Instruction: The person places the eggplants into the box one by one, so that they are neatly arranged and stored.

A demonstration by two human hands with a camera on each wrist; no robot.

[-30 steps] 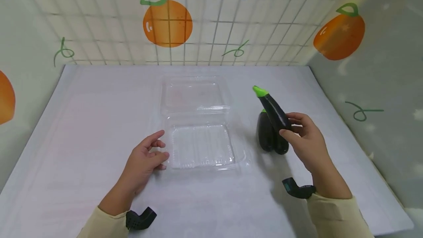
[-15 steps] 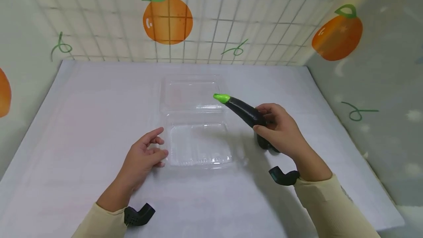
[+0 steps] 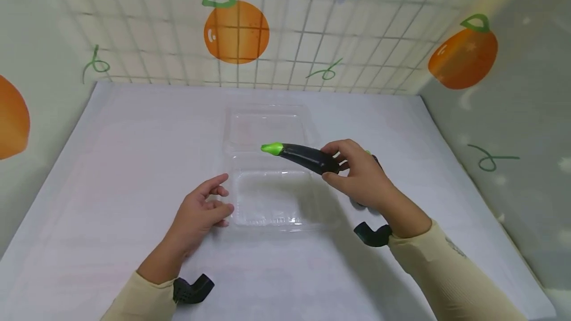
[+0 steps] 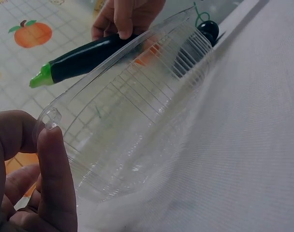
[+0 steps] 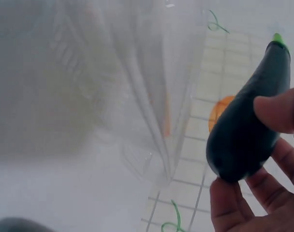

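Item one: a glossy black eggplant with a bright green stem (image 3: 308,157), held aloft near frame centre. The right hand (image 3: 361,173) grips its thick end between thumb and fingers, which, we judge, leaves the stem end free.

Item two: a clear, hinged plastic container (image 3: 263,197), mid-frame on a white surface (image 3: 134,162). Its lid (image 3: 269,128) lies open toward the top, exposing the tray. The left hand (image 3: 198,212) pinches the rim, presumably for steadiness.

Item three: further dark eggplant (image 4: 208,31), largely hidden behind the right hand; we cannot count it.
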